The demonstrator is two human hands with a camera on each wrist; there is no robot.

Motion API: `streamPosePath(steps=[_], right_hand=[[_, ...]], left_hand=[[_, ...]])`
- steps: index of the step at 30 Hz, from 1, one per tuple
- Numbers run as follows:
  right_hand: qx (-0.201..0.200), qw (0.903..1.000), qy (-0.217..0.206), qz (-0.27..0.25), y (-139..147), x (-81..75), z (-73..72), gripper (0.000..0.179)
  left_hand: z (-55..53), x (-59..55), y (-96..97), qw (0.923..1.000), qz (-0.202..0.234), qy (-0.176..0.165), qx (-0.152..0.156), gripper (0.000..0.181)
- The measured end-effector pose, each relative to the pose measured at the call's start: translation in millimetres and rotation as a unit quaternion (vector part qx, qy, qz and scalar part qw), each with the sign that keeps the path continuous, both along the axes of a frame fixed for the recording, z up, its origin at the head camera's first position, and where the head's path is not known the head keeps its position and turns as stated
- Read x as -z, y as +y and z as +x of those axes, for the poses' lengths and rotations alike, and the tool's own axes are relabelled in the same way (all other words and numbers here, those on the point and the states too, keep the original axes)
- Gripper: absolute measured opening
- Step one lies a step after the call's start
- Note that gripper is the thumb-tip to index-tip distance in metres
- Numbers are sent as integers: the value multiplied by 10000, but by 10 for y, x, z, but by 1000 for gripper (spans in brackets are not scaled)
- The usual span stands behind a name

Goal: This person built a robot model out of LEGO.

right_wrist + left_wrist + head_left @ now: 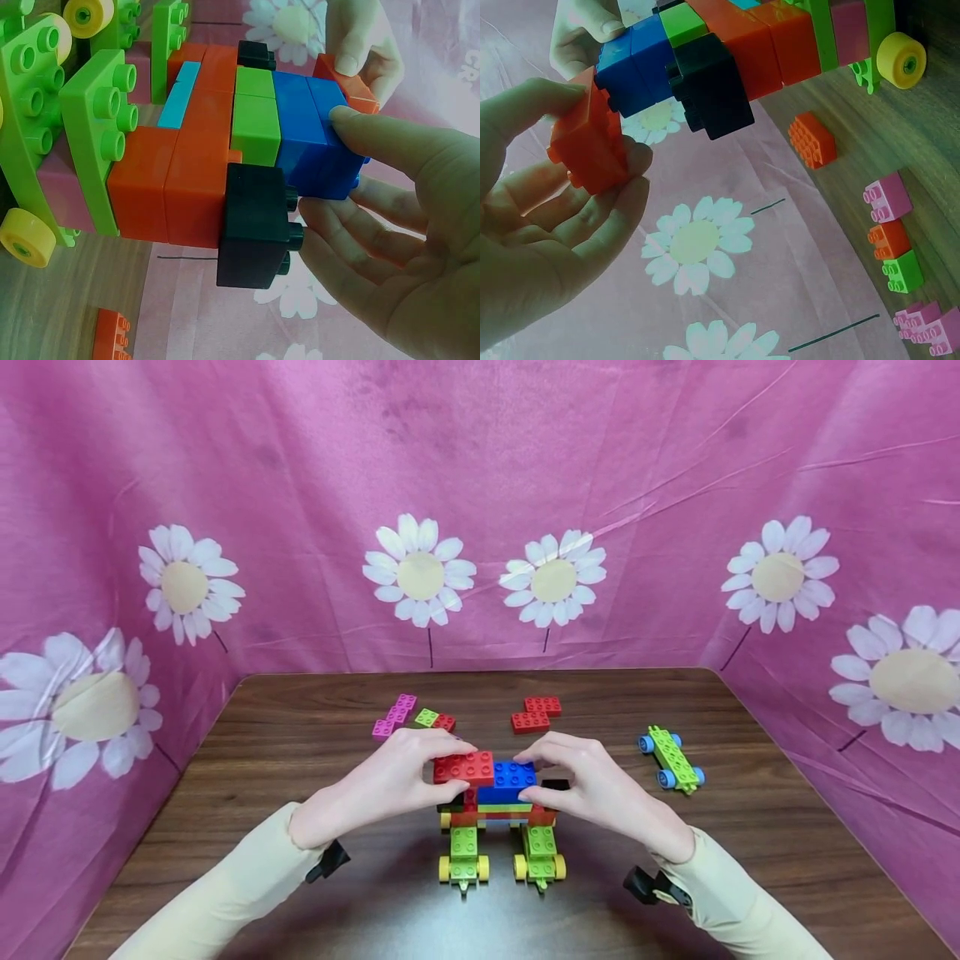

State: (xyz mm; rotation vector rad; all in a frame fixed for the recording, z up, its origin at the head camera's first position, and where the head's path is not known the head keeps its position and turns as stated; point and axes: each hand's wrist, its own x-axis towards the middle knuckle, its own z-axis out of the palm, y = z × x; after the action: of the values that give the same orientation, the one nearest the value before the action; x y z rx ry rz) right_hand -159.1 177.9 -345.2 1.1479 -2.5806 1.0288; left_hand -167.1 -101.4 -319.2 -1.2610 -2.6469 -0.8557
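Observation:
My left hand point(420, 768) pinches a red building brick point(465, 768) between thumb and fingers. That brick meets the top of the blue bricks point(515, 781) at their left end and juts out past them. My right hand point(592, 781) grips the right end of the blue bricks, thumb on the near side, fingertips behind. Below the blue come light green bricks point(256, 112), then red bricks point(199, 180), with a black brick point(255, 225) sticking out on each side. This stack stands on light green wheeled bases point(463, 852) with yellow wheels.
Behind the stack lie two red bricks point(531, 721), pink bricks point(395, 717) and a green brick point(427, 717) beside a red one. A green wheeled base point(673, 760) with blue wheels stands on the right of the wooden table point(300, 893). Pink flowered cloth point(480, 460) surrounds the table.

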Motion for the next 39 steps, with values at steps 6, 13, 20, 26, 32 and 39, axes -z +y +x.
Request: streamPosePath(steps=[6, 13, 20, 26, 32, 39], right_hand=[[11, 10000, -71, 18, -5, 4, -13, 34], [18, 10000, -94, -10, -6, -1, -17, 33], [-32, 10000, -12, 34, -5, 0, -20, 32], [-19, 10000, -16, 49, 0, 3, -13, 32], [0, 10000, -20, 81, -4, -1, -10, 32], [-7, 9999, -101, 69, -11, -13, -4, 33]], left_hand=[[0, -10, 11, 9999, -106, -77, -61, 38], [-8, -17, 16, 9999, -112, 13, 38, 39], [-15, -10, -12, 9997, -214, 114, 2, 39], [-3, -44, 23, 9991, -367, 233, 12, 40], [-14, -65, 34, 9989, -441, 172, 63, 42], [-22, -74, 24, 9984, -488, 238, 142, 40]])
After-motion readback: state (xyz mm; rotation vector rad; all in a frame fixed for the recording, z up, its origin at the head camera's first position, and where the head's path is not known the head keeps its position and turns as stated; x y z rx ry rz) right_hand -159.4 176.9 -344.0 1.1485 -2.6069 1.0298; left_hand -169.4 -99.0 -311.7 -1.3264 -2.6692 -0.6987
